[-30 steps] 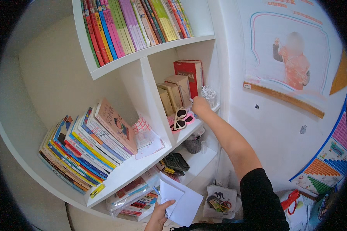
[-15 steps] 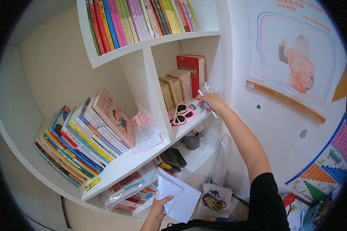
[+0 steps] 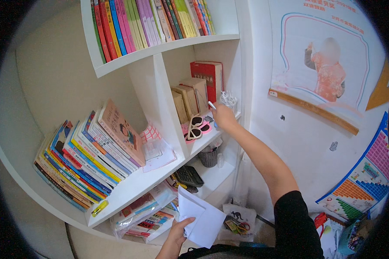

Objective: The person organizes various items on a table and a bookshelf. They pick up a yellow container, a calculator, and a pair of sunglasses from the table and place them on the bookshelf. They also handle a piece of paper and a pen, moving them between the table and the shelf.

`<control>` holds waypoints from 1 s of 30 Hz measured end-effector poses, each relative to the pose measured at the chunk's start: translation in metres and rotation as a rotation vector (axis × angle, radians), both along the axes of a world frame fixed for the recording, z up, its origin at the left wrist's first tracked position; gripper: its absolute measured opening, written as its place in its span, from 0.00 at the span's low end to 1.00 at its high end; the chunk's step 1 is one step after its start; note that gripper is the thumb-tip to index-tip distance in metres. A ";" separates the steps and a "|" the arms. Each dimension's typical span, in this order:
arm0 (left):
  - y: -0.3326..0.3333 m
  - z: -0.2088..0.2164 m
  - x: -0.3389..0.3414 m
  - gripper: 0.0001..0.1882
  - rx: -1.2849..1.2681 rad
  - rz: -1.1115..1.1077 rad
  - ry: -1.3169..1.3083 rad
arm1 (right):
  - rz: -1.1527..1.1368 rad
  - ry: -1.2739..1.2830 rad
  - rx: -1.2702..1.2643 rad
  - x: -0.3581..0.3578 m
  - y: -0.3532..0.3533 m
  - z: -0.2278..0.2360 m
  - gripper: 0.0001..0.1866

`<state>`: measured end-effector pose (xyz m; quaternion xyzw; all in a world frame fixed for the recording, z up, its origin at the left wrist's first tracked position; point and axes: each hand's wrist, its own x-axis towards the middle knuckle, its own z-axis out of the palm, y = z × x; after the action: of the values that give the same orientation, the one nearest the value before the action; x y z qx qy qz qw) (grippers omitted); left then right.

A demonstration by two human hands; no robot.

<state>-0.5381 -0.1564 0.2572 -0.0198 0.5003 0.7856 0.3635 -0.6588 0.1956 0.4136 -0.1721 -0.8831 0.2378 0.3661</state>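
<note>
Two bare hands are at work before the curved white shelf unit (image 3: 160,82) that fills the left and middle of the frame, and we judge the step in hand to be the handling of a pen at the middle compartment while the paper waits below. Our right hand (image 3: 223,116), just right of centre, sits at that compartment with its fingers closed around the pen; whether it touches the shelf board we cannot tell. A next move there, we think, calls for a light, level hand, since the red book (image 3: 206,74) stands behind, the clear cup of thin white sticks (image 3: 229,99) is just beside, and the sunglasses (image 3: 196,133) lie near on the left. At the lower middle, our left hand (image 3: 178,232) pinches the white paper (image 3: 205,222) by its lower left side, thumb on top. The paper looks thin, smooth and blank on the face we see, with one part lying over another like a fold, and it tilts in the air in front of the lower shelf. Smallest is the pen (image 3: 212,105), slim and pale, its end poking out at the upper left of the fist and the rest hidden by our fingers.
</note>
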 end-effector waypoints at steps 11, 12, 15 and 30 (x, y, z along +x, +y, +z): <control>-0.015 -0.014 -0.003 0.27 0.006 0.074 -0.022 | 0.445 -0.042 -0.585 0.029 -0.013 0.006 0.13; -0.018 -0.014 -0.003 0.27 0.015 0.077 -0.012 | 0.573 -0.078 -0.767 0.051 -0.028 0.003 0.14; -0.025 -0.012 -0.003 0.27 0.007 0.109 0.000 | 0.793 -0.383 -0.833 0.091 -0.066 -0.050 0.13; -0.002 -0.015 -0.009 0.26 -0.038 0.076 -0.061 | 0.473 -0.077 -1.770 0.015 0.020 -0.199 0.11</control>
<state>-0.5469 -0.1588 0.2419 -0.0697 0.5029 0.7881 0.3480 -0.6437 0.2152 0.2148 -0.2122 -0.4024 0.8904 0.0125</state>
